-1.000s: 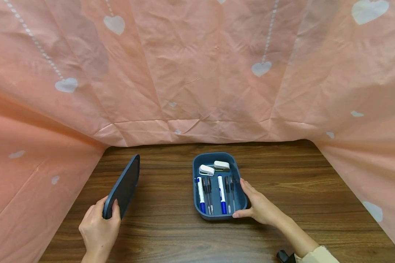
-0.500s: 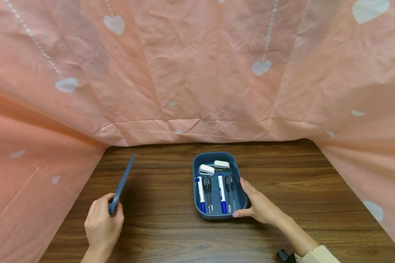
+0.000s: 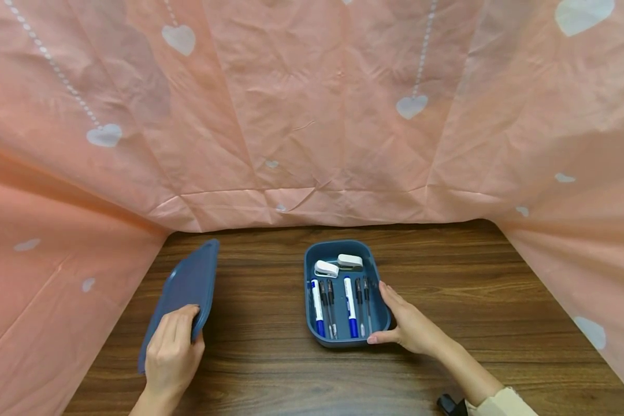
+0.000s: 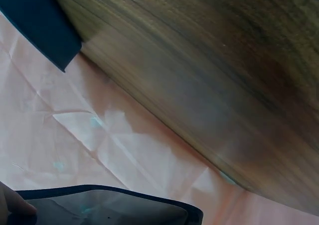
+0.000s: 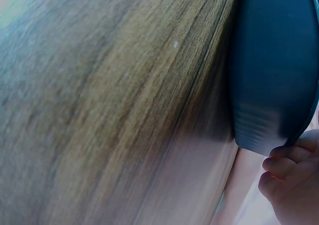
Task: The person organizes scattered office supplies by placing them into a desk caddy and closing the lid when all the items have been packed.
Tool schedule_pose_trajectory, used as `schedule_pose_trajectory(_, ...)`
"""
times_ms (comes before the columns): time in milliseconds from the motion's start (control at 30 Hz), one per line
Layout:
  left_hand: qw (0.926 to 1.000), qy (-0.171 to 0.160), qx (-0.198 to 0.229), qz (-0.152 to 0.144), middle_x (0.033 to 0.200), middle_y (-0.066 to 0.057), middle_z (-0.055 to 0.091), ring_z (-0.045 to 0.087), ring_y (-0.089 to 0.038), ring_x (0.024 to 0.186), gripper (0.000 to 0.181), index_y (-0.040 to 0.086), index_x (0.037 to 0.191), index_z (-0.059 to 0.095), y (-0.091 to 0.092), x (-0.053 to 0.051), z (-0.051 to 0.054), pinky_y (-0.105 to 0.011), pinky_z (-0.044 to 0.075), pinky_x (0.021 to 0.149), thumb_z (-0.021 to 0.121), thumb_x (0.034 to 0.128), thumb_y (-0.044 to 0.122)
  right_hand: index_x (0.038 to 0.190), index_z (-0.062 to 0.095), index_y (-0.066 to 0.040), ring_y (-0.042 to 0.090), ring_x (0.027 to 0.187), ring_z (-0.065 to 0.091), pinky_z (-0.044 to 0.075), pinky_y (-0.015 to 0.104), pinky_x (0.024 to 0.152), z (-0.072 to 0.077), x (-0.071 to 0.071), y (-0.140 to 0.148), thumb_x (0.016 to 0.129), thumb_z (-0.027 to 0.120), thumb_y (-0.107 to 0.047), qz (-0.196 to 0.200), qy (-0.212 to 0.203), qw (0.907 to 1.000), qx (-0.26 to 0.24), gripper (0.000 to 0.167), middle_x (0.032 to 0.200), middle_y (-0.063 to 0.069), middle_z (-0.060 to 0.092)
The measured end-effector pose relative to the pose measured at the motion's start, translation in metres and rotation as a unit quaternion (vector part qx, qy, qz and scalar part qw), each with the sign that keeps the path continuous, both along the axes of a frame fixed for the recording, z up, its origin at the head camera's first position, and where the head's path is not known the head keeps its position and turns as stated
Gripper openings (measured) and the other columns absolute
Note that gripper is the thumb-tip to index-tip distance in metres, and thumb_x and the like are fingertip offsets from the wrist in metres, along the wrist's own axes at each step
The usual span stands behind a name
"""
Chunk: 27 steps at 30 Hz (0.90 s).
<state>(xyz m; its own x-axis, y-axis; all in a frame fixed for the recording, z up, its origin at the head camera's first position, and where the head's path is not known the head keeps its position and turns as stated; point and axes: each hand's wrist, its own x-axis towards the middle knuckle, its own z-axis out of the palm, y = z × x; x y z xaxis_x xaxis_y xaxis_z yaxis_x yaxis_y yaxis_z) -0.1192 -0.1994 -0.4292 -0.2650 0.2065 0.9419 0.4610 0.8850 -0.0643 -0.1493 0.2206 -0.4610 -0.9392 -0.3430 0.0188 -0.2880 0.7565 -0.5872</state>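
On the left side of the head view my left hand (image 3: 171, 352) grips a flat blue lid (image 3: 189, 280) by its edge, holding it tilted above the table. The left wrist view catches the lid (image 4: 109, 207) along the bottom. An uncovered blue box (image 3: 338, 342) stands near the middle. My right hand (image 3: 411, 326) holds its near right corner, thumb at the near rim and fingers along the right wall. Two small white staplers (image 3: 326, 268) lie at the far end inside. Nearer lie two blue-capped white markers (image 3: 351, 306) and several black-gripped clear pens (image 3: 331, 309).
The wooden table (image 3: 260, 375) reaches back to a pink curtain (image 3: 301, 144) with white hearts, which also hangs on both sides. A black object (image 3: 449, 404) shows beside the right sleeve (image 3: 504, 403) at the lower edge.
My left hand has turned the lid from showing its dark inner face, through edge-on, to its blue outer face, moving slightly right. The right hand and the box have stayed in place.
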Motion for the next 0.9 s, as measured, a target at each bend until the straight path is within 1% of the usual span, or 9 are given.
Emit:
schedule_pose_trajectory(67, 0.9999, 0.012, -0.002, -0.008, 0.084, -0.020, 0.068, 0.062, -0.036, 0.068, 0.016, -0.009, 0.087, 0.065, 0.003, -0.001, 0.002, -0.041, 0.050, 0.061, 0.050, 0.0829, -0.005, 0.150, 0.021, 0.008, 0.046, 0.143, 0.025, 0.029, 0.059, 0.112, 0.000, 0.000, 0.000, 0.072, 0.079, -0.049, 0.000, -0.002, 1.0000, 0.000, 0.113, 0.156, 0.028, 0.022)
schedule_pose_trajectory(200, 0.9995, 0.018, -0.016, -0.022, 0.083, -0.020, 0.069, 0.063, -0.035, 0.067, 0.020, -0.009, 0.086, 0.065, 0.010, -0.003, 0.004, -0.041, 0.051, 0.059, 0.045, 0.0848, -0.004, 0.150, 0.021, 0.008, 0.046, 0.143, 0.025, 0.029, 0.059, 0.112, 0.000, 0.000, 0.000, 0.072, 0.080, -0.048, 0.000, 0.001, 1.0000, -0.002, 0.113, 0.156, 0.029, 0.022)
schedule_pose_trajectory(300, 0.9988, 0.023, -0.027, -0.034, 0.083, -0.020, 0.069, 0.063, -0.035, 0.067, 0.022, -0.009, 0.085, 0.065, 0.017, -0.004, 0.006, -0.041, 0.051, 0.059, 0.043, 0.0822, -0.007, 0.150, 0.021, 0.008, 0.046, 0.143, 0.025, 0.029, 0.059, 0.112, 0.000, 0.000, 0.001, 0.072, 0.080, -0.048, -0.001, 0.000, 1.0000, -0.003, 0.113, 0.156, 0.029, 0.022)
schedule_pose_trajectory(433, 0.9975, 0.035, -0.044, -0.042, 0.082, -0.018, 0.069, 0.063, -0.032, 0.066, 0.026, -0.007, 0.081, 0.064, 0.027, -0.008, 0.009, -0.040, 0.050, 0.058, 0.038, 0.0806, -0.010, 0.150, 0.021, 0.008, 0.046, 0.143, 0.025, 0.029, 0.058, 0.112, -0.001, 0.000, 0.001, 0.072, 0.080, -0.048, -0.001, 0.002, 1.0000, -0.003, 0.113, 0.156, 0.029, 0.022)
schedule_pose_trajectory(533, 0.9960, 0.046, -0.061, -0.046, 0.080, -0.016, 0.070, 0.062, -0.030, 0.064, 0.029, -0.005, 0.077, 0.063, 0.036, -0.011, 0.011, -0.038, 0.049, 0.053, 0.035, 0.0824, -0.012, 0.150, 0.021, 0.008, 0.046, 0.143, 0.025, 0.029, 0.058, 0.112, -0.002, 0.000, 0.000, 0.072, 0.080, -0.048, 0.000, 0.005, 1.0000, -0.002, 0.113, 0.156, 0.029, 0.023)
schedule_pose_trajectory(667, 0.9932, 0.065, -0.076, -0.059, 0.076, -0.013, 0.070, 0.061, -0.028, 0.061, 0.031, -0.003, 0.074, 0.063, 0.048, -0.016, 0.014, -0.035, 0.048, 0.049, 0.036, 0.0857, -0.014, 0.150, 0.021, 0.008, 0.046, 0.143, 0.025, 0.029, 0.058, 0.113, -0.001, 0.000, 0.000, 0.072, 0.080, -0.049, 0.000, 0.004, 1.0000, -0.002, 0.113, 0.156, 0.029, 0.022)
schedule_pose_trajectory(900, 0.9886, 0.099, -0.080, -0.081, 0.072, -0.012, 0.070, 0.061, -0.026, 0.059, 0.030, -0.002, 0.071, 0.064, 0.070, -0.022, 0.019, -0.032, 0.048, 0.048, 0.042, 0.0879, -0.015, 0.150, 0.020, 0.008, 0.046, 0.143, 0.024, 0.028, 0.059, 0.113, 0.001, -0.001, 0.000, 0.072, 0.079, -0.050, 0.000, -0.002, 1.0000, -0.001, 0.113, 0.156, 0.029, 0.022)
